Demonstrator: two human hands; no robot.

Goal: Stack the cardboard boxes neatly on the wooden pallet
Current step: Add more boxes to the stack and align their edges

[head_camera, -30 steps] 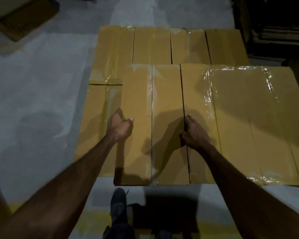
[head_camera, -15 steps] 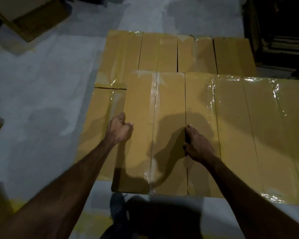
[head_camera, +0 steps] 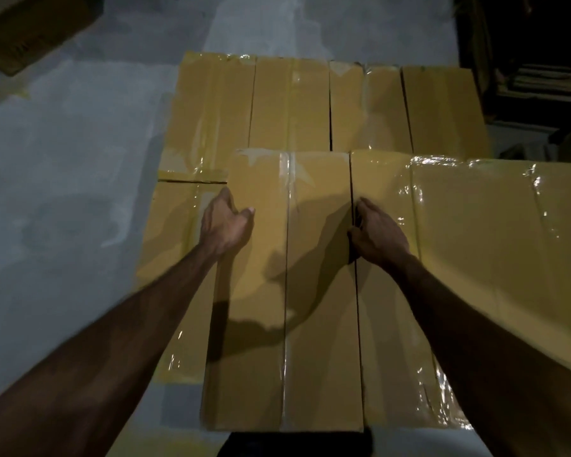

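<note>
A long taped cardboard box (head_camera: 320,324) lies on top of a lower layer of cardboard boxes (head_camera: 290,103), close in front of me. My left hand (head_camera: 225,225) grips its left edge, thumb on the top face and fingers down the side. My right hand (head_camera: 379,235) grips its right edge, fingertips tucked into the narrow seam against the neighbouring top box (head_camera: 475,275), which is wrapped in shiny tape. Another lower box (head_camera: 172,242) shows to the left, under my left hand. The boxes hide the wooden pallet.
Grey concrete floor (head_camera: 63,192) spreads to the left of the stack. A loose cardboard box (head_camera: 30,31) lies on the floor at the far left. Dark shelving (head_camera: 541,77) stands at the far right, close to the stack's back corner.
Both hands keep the same hold on the box's edges. The view has drawn closer, so the held box reaches further toward the bottom of the frame.
</note>
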